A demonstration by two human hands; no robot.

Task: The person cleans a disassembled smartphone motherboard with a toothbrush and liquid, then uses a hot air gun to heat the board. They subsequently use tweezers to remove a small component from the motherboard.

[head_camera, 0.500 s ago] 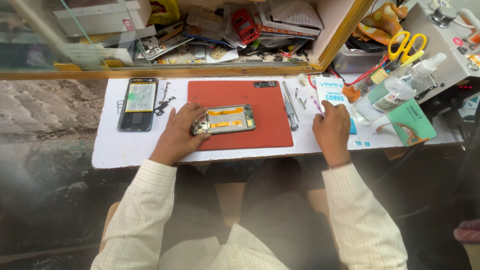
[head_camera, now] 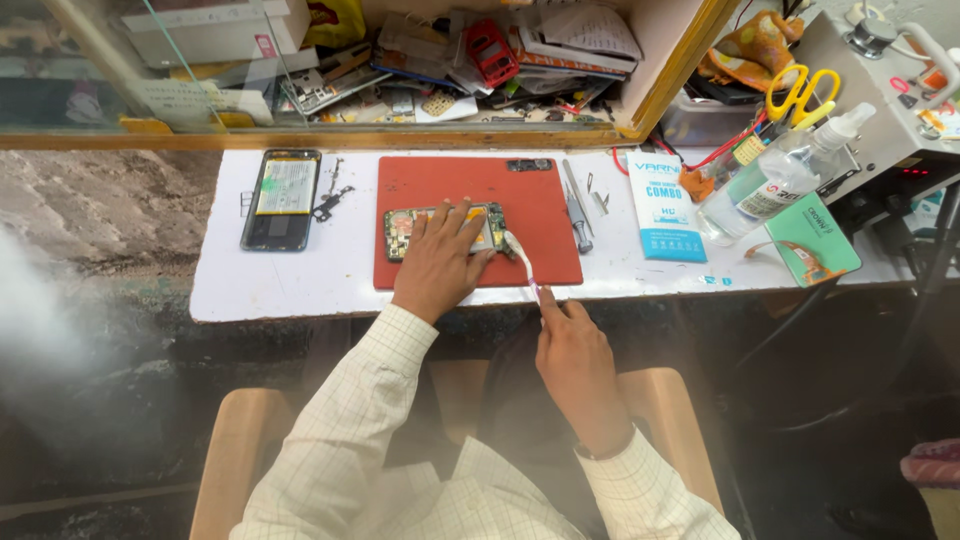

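Note:
An opened phone body (head_camera: pixel 408 229) with its circuit boards showing lies on a red work mat (head_camera: pixel 520 195). My left hand (head_camera: pixel 438 262) rests flat on the phone and presses it to the mat. At the table's front edge my right hand (head_camera: pixel 572 352) grips a thin white brush-like tool (head_camera: pixel 522 260). The tool's tip touches the phone's right end.
A separate phone screen panel (head_camera: pixel 281 198) lies left on the white table (head_camera: pixel 300 285), small metal parts beside it. A screwdriver (head_camera: pixel 576 212), blue-white packet (head_camera: pixel 663 206), clear spray bottle (head_camera: pixel 775 175), yellow scissors (head_camera: pixel 797 93) and a grey machine (head_camera: pixel 880 110) stand right. A cluttered shelf (head_camera: pixel 450 60) runs behind.
My right hand has left the packet's side, come down to the table's front edge and now holds the white tool against the phone. My left hand stays on the phone.

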